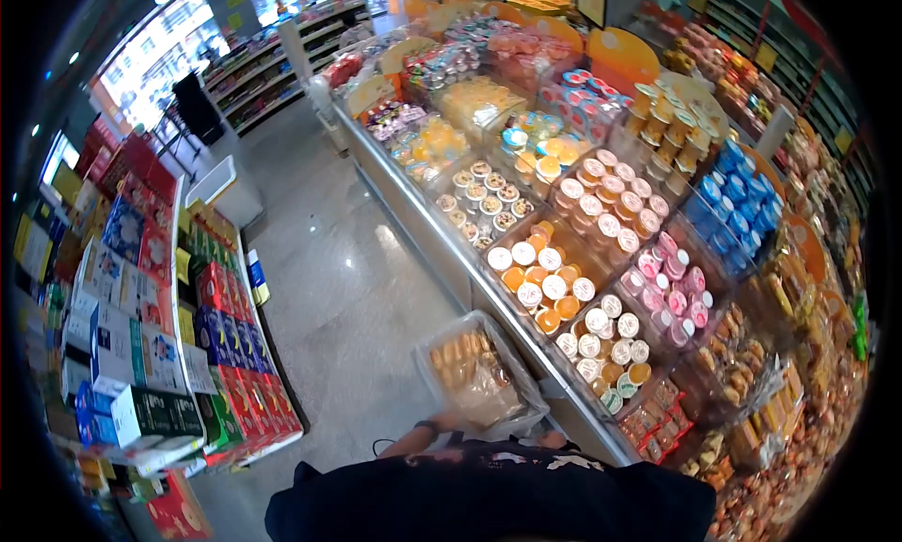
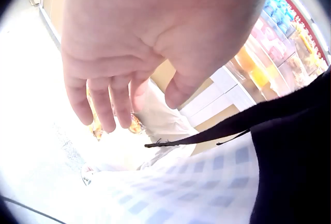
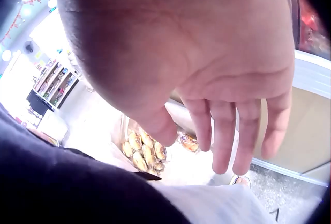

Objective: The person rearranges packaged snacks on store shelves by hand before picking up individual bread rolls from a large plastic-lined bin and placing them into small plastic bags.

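A box lined with clear plastic [image 1: 534, 389] stands beside the display counter, directly in front of the person. Several golden packaged bread rolls [image 1: 462, 352] lie inside it; in the right wrist view the rolls [image 3: 147, 150] show behind the thumb. My left hand [image 1: 455, 421] is at the near left edge of the box, and in the left wrist view its fingers hang loosely with nothing in them. The right hand [image 1: 552, 440], partly hidden by the dark top, is near the box's right corner. Its fingers [image 3: 223, 136] hang down relaxed and slightly spread, holding nothing.
Along the right runs a metal-edged counter [image 1: 451, 260] with compartments of jelly cups [image 1: 554, 286] and wrapped sweets. Shelves of boxed goods [image 1: 225, 326] line the left. Grey floor [image 1: 348, 270] lies between them, with a white bin [image 1: 225, 190] farther up.
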`<state>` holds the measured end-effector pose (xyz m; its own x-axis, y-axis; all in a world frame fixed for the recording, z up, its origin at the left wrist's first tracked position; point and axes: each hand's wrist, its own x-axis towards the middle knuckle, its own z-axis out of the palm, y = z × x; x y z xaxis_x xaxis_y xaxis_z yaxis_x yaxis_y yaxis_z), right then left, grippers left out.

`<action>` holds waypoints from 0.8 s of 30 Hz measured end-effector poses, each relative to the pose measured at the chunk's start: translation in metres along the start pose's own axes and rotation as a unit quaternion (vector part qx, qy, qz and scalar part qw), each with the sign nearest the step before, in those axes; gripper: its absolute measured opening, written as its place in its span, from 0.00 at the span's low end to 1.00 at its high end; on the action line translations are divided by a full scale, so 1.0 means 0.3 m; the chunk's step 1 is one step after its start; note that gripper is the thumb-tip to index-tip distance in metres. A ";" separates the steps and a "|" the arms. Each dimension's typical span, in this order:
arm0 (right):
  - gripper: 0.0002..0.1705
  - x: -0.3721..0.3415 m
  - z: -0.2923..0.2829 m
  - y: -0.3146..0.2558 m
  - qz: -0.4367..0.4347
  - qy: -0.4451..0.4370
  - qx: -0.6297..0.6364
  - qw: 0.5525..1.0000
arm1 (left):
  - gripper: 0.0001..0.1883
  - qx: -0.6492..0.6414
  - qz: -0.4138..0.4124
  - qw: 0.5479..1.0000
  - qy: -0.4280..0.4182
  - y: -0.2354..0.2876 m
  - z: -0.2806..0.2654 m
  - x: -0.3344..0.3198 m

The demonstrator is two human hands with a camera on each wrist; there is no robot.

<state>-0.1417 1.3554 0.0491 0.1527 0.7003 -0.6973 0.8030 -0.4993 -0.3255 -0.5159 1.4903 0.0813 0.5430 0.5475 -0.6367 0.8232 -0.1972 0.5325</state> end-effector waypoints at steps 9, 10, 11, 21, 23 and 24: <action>0.23 -0.063 0.035 -0.160 -0.021 0.093 0.080 0.992 | 0.10 0.071 0.176 0.970 -0.150 -0.169 0.069 0.014; 0.23 -0.083 0.037 -0.173 -0.025 0.103 0.088 0.990 | 0.10 0.084 0.189 0.963 -0.171 -0.133 0.065 -0.004; 0.24 -0.086 0.065 -0.169 -0.023 0.112 0.107 0.988 | 0.11 0.132 0.194 0.959 -0.158 -0.076 0.052 -0.051; 0.26 -0.488 0.049 -0.189 0.014 0.149 0.231 0.961 | 0.20 0.129 0.211 0.954 -0.167 -0.154 0.114 0.057; 0.25 -0.466 0.092 -0.167 0.108 0.118 0.219 0.962 | 0.25 0.159 0.255 0.938 -0.174 -0.211 0.150 0.121; 0.25 -0.449 0.114 -0.154 0.109 0.117 0.215 0.963 | 0.25 0.154 0.256 0.938 -0.174 -0.215 0.166 0.125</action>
<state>-0.2191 1.2669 0.1362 0.4565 0.6255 -0.6327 0.4318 -0.7775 -0.4572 -0.5404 1.4831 -0.0046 0.8574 0.0292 -0.5138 0.4198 -0.6171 0.6656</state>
